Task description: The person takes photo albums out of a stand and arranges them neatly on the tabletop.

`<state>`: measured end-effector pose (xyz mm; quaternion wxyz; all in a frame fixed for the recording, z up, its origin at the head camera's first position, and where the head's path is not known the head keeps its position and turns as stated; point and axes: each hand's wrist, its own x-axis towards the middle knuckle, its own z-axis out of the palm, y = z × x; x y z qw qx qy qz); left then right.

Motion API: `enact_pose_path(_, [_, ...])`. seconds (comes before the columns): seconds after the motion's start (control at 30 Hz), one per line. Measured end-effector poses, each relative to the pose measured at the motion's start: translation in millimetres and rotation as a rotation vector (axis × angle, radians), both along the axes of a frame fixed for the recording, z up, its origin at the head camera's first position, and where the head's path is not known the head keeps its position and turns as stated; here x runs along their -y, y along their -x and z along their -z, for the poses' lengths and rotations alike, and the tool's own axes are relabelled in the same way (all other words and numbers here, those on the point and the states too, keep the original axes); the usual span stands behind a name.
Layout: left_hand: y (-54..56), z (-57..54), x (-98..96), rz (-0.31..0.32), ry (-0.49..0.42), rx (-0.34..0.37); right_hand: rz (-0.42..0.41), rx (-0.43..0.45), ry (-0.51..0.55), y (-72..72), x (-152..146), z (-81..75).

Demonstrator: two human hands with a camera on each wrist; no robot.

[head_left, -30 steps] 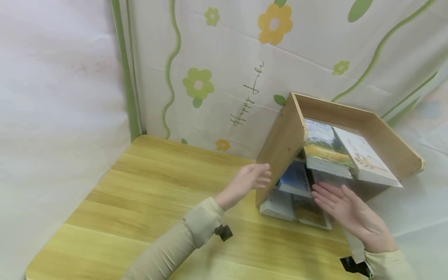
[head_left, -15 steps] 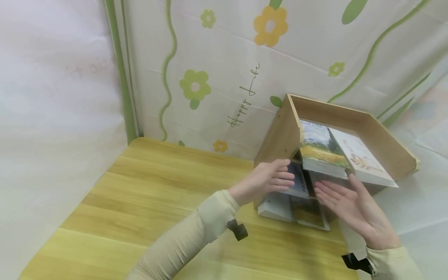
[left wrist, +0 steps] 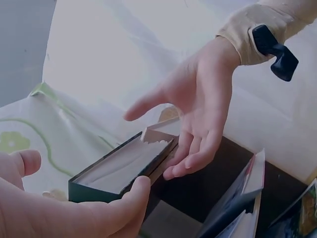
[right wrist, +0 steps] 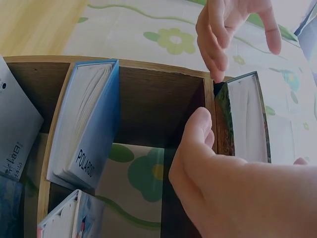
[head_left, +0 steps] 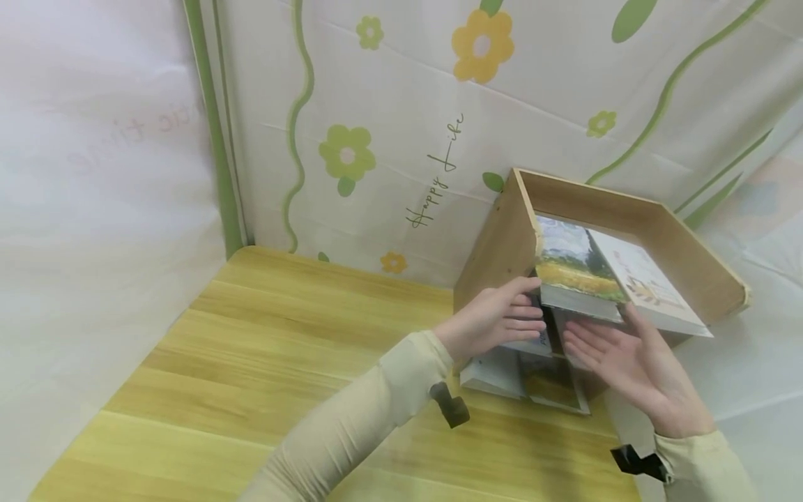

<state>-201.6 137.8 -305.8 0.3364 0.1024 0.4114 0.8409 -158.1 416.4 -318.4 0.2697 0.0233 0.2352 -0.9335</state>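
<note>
A thick book with a painted landscape cover (head_left: 574,268) lies flat on the top shelf of a wooden bookcase, its page edge facing out. At the book's left front corner is my left hand (head_left: 495,317), fingers extended and fingertips right at the edge. My right hand (head_left: 640,373) is palm up by the right front corner, thumb close to the edge and straight fingers lower down. Both hands flank the book's page block (left wrist: 124,166) in the left wrist view. Neither hand is curled round it.
Beside the landscape book lies a white book (head_left: 646,279). The wooden bookcase (head_left: 492,244) stands at the table's right end against a floral curtain (head_left: 376,84). A blue book marked POLAROID (right wrist: 99,124) and several other books fill lower compartments. The wooden table (head_left: 251,348) extends left.
My left hand has moved right, from beside the bookcase's side panel to the landscape book's left corner. My right hand has shifted slightly, its thumb now at the book's right corner.
</note>
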Motion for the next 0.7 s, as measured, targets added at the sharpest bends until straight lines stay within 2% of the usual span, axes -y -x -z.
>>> enact_pose_path(0.23, [5.0,-2.9,-8.5,-0.033,-0.040,0.079,0.053,0.038,-0.048,2.3,-0.3,-3.5])
enact_pose_path(0.47, [8.6,-5.1,-13.5,-0.039,-0.042,0.109,0.116,0.070,-0.150,5.8,1.7,-7.2])
enact_pose_path(0.7, [10.6,-5.5,-19.5,-0.078,-0.045,0.147,0.135,0.093,-0.206,9.0,7.5,-11.8])
